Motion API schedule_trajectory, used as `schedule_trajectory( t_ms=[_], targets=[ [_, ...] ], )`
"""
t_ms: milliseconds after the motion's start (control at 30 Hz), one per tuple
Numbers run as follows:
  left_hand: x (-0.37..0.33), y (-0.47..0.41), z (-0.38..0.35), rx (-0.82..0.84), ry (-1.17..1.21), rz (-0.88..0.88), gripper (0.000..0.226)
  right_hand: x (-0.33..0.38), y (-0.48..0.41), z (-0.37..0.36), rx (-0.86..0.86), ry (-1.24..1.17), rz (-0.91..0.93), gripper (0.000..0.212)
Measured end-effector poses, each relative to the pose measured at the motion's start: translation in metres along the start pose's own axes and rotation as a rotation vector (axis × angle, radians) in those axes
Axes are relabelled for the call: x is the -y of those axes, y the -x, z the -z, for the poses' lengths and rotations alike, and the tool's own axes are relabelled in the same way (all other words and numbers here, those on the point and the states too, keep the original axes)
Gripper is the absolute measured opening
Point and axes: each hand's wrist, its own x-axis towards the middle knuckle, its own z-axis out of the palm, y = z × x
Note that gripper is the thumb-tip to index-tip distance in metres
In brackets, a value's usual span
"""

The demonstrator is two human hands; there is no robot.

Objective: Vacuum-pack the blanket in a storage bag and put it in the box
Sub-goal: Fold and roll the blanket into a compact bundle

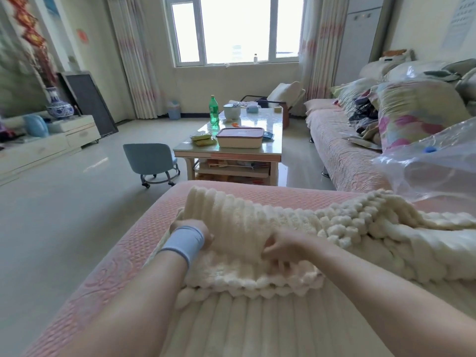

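A cream, ribbed fluffy blanket lies in loose folds across the pink sofa seat in front of me. My left hand, with a blue wristband, grips the blanket's left fold. My right hand pinches the same fold near its middle. Both hands are partly buried in the pile. A clear plastic storage bag with a blue valve lies at the right, beyond the blanket. A lidded box stands on the coffee table.
The glass-topped coffee table stands ahead, carrying a green bottle, a pot and snack packets. A small blue wheeled stool is on the floor to its left. Bedding and clothes are piled on the sofa at right.
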Motion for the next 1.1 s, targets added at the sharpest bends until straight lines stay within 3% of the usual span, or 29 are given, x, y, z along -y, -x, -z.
schedule_trajectory(
  t_ms=[100,167,233,367,500,567,633,700,733,833,900,1000,1067,1100],
  targets=[
    [-0.018,-0.017,0.026,-0.147,0.029,-0.047,0.042,-0.007,-0.039,0.028,-0.429,0.163,0.040,0.041],
    [-0.030,-0.027,0.039,-0.274,0.010,-0.128,0.042,-0.019,-0.063,0.044,-0.515,0.287,0.007,0.054],
    [-0.040,-0.042,0.048,-0.388,-0.005,-0.201,0.046,-0.032,-0.084,0.057,-0.497,0.384,-0.040,0.061],
    [-0.059,-0.092,0.050,-0.367,0.094,-0.327,0.060,-0.058,-0.117,0.070,-0.388,0.396,-0.139,0.064],
    [-0.070,-0.140,0.040,-0.163,-0.084,-0.345,0.071,-0.078,-0.143,0.063,-0.148,0.383,-0.212,0.054],
    [-0.073,-0.153,0.038,0.004,-0.209,-0.268,0.077,-0.082,-0.154,0.059,-0.135,0.413,-0.224,0.040],
    [-0.075,-0.159,0.044,0.083,-0.337,-0.246,0.067,-0.079,-0.160,0.062,-0.150,0.437,-0.221,0.031],
    [-0.079,-0.161,0.055,0.033,-0.409,-0.245,0.046,-0.073,-0.164,0.072,-0.252,0.447,-0.237,0.026],
    [-0.078,-0.161,0.061,-0.080,-0.382,-0.219,0.039,-0.069,-0.164,0.080,-0.342,0.446,-0.247,0.026],
    [-0.069,-0.167,0.081,-0.661,-0.169,-0.152,0.033,-0.054,-0.170,0.114,-0.680,0.423,-0.238,0.034],
    [-0.065,-0.178,0.102,-0.879,0.028,-0.101,0.032,-0.045,-0.178,0.142,-0.915,0.395,-0.176,0.034],
    [-0.065,-0.200,0.128,-0.826,0.302,-0.005,0.031,-0.037,-0.192,0.172,-1.034,0.320,-0.089,0.034],
    [-0.070,-0.212,0.128,-0.705,0.444,-0.024,0.053,-0.038,-0.200,0.172,-0.893,0.288,-0.087,0.047],
    [-0.074,-0.213,0.121,-0.576,0.478,-0.081,0.069,-0.042,-0.204,0.164,-0.734,0.274,-0.121,0.066]
  ],
)
